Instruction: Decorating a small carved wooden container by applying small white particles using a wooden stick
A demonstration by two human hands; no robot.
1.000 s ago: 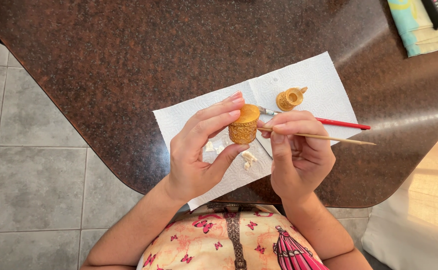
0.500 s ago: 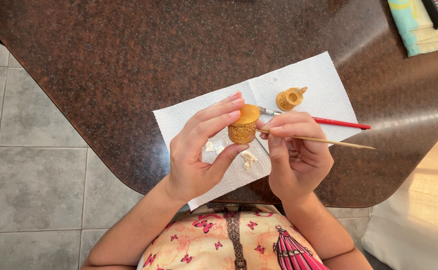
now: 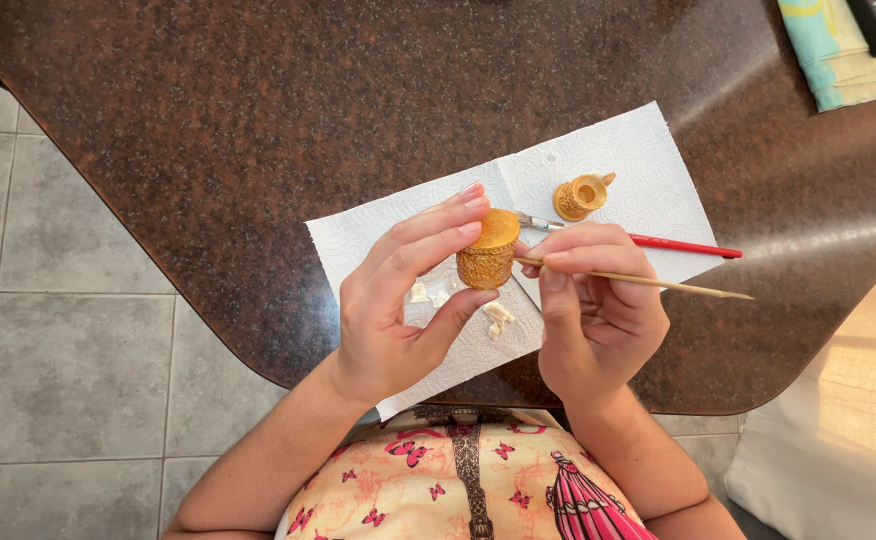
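- The left hand (image 3: 388,310) is holding a small gold pot (image 3: 487,250) above a white paper towel (image 3: 598,165); its fingers (image 3: 428,235) are curling over the top and side while the thumb is pressing underneath, so the hand is closed on the pot.
- The right hand (image 3: 598,320) is pinching a thin wooden stick (image 3: 658,282) between thumb and fingers, closed tight around it; the stick's tip is touching the side of the pot, and its long end is pointing out to the right.
- A red-handled brush (image 3: 658,243) is lying on the paper towel just behind the right hand.
- A second small gold piece (image 3: 580,195) is sitting on the paper towel, near the brush's bristles.
- Little white scraps (image 3: 498,315) are lying on the towel under the pot.
- The towel is resting on a dark speckled tabletop (image 3: 208,120).
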